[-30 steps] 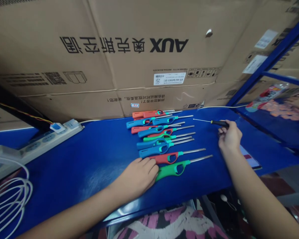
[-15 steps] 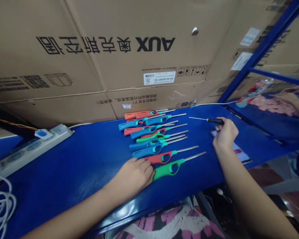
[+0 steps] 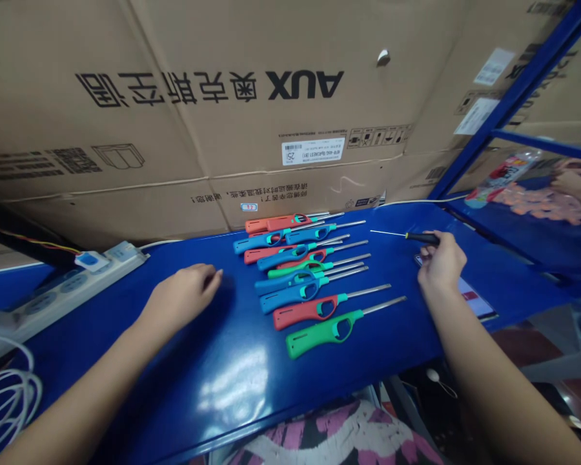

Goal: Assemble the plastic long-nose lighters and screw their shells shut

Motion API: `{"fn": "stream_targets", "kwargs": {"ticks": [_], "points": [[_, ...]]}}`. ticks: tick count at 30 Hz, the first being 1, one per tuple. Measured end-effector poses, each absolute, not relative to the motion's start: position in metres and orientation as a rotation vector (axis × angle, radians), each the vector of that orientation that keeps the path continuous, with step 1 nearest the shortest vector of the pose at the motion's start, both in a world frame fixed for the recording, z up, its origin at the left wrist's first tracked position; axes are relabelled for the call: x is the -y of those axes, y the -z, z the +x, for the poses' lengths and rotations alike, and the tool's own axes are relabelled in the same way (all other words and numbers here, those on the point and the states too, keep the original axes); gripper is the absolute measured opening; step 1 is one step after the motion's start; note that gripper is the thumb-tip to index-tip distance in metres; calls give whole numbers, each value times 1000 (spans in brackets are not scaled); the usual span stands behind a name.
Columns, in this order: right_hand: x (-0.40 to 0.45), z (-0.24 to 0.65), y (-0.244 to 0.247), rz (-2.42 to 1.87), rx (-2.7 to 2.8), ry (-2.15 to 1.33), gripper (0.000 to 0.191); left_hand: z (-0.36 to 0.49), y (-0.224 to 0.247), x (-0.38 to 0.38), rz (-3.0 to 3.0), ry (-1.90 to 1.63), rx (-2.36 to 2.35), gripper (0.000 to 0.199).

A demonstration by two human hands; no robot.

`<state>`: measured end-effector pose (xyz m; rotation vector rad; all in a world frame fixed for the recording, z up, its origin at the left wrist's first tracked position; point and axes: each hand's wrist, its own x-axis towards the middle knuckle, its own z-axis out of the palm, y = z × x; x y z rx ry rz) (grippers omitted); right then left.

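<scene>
Cardboard (image 3: 198, 39) walled twelve; lighters (image 3: 290, 297) pointed past two o'clock; right grip (image 3: 442, 259) clasped a nine-pointing screwdriver (image 3: 413, 237); left grip (image 3: 181, 290) half-open, empty.

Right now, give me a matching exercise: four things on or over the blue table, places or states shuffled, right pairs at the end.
1. Slim black-handled screwdriver
2. Frontmost green plastic lighter
3. Black-edged rectangular phone
4. Long white power strip

A. Bears a white-and-blue plug with red and yellow wires
B. Metal tube pointing right
C. Held in the right hand
D. Partly hidden by the right forearm

Pairs: 1-C, 2-B, 3-D, 4-A
</scene>
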<state>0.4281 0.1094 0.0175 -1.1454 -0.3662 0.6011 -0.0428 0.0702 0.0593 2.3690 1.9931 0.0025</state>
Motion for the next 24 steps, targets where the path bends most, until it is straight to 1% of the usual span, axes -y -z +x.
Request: {"fn": "stream_targets", "kwargs": {"ticks": [4,8,10,11,13,14,16,17,19,21,24], "points": [[-110,424,-22,-1155,317,-614,33,-73,-53,-88,2202,77,-2157,42],[-107,414,-29,-1134,305,-619,37,-85,-46,-96,2160,98,-2206,42],[-106,410,-32,-1118,300,-617,36,-88,-44,-98,2158,100,-2197,43],[-105,409,-33,-1109,299,-618,33,-90,-43,-98,2157,98,-2190,44],[-104,406,-35,-1091,302,-622,21,-94,-44,-100,2144,94,-2191,45],[-103,405,-36,-1081,307,-623,21,-97,-45,-100,2131,93,-2202,45],[-102,403,-38,-1057,322,-621,35,-100,-48,-99,2104,84,-2244,45],[-102,402,-38,-1045,334,-619,38,-101,-50,-98,2098,74,-2264,44],[-100,399,-40,-1022,364,-622,38,-97,-54,-93,2118,36,-2275,40],[-99,397,-40,-1001,411,-640,34,-85,-58,-85,2184,-60,-2203,36],[-97,394,-40,-972,500,-676,26,-57,-62,-66,2289,-291,-1917,34]]}}
